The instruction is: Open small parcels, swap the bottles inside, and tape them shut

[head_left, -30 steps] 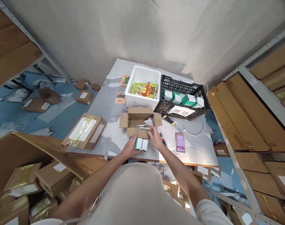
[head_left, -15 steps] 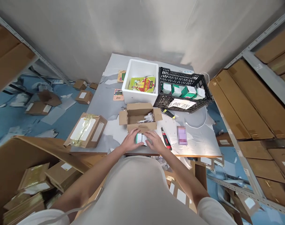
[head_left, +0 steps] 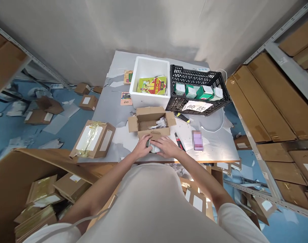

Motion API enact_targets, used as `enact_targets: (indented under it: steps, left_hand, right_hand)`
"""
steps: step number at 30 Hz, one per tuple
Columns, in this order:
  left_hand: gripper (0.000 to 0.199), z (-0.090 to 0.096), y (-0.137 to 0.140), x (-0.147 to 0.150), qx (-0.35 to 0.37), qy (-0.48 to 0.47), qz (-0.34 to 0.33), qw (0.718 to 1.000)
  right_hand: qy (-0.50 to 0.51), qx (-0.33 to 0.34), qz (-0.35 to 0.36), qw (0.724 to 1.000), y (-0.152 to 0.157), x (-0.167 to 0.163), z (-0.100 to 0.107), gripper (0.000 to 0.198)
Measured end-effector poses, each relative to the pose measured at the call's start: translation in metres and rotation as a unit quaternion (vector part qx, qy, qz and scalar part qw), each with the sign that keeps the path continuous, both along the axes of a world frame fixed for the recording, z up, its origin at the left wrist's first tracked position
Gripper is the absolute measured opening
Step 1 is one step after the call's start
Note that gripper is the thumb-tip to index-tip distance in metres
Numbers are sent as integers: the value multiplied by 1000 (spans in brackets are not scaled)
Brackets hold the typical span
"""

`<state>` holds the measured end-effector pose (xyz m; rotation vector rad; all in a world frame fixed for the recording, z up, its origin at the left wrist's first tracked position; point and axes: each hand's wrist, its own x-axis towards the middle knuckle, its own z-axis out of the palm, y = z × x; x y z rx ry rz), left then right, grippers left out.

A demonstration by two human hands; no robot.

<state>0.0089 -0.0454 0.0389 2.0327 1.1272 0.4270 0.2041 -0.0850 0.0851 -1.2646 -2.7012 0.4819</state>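
A small green-and-white box (head_left: 154,148) lies at the table's near side, largely hidden under my fingers. My left hand (head_left: 142,147) grips its left end, thumb on top. My right hand (head_left: 167,147) is closed over its right part, fingers lying across the top. Just beyond them stands an open cardboard box (head_left: 149,117), flaps spread, with crumpled clear plastic (head_left: 161,123) inside. To the right of my right hand lies a red-and-black box cutter (head_left: 179,142).
A white foam box (head_left: 149,101) with booklets (head_left: 152,85) stands behind, beside a black crate (head_left: 173,107) holding several green-and-white boxes. A yellow-and-black cutter (head_left: 182,117) and a blurred purple item (head_left: 197,140) lie right. A taped carton (head_left: 92,139) sits left.
My right hand has slid left over the small box, covering more of its top. My left fingers have closed further around its end. The view has shifted slightly.
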Motion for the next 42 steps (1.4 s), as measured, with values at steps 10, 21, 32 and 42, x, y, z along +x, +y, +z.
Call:
enact_targets:
  steps: [10, 21, 32, 42]
  left_hand:
    - [64, 26, 25, -22, 99, 102, -184, 973]
    - [76, 4, 1, -3, 113, 135, -113, 978]
    - [68, -4, -1, -4, 113, 100, -91, 984]
    - [70, -3, -2, -9, 79, 95, -68, 990]
  right_hand:
    - [69, 19, -20, 997, -10, 21, -16, 31]
    - [-16, 104, -134, 985, -29, 17, -17, 19]
    - [-226, 75, 144, 960, 24, -26, 20, 25]
    - [-91, 24, 105, 990, 32, 0, 134, 59]
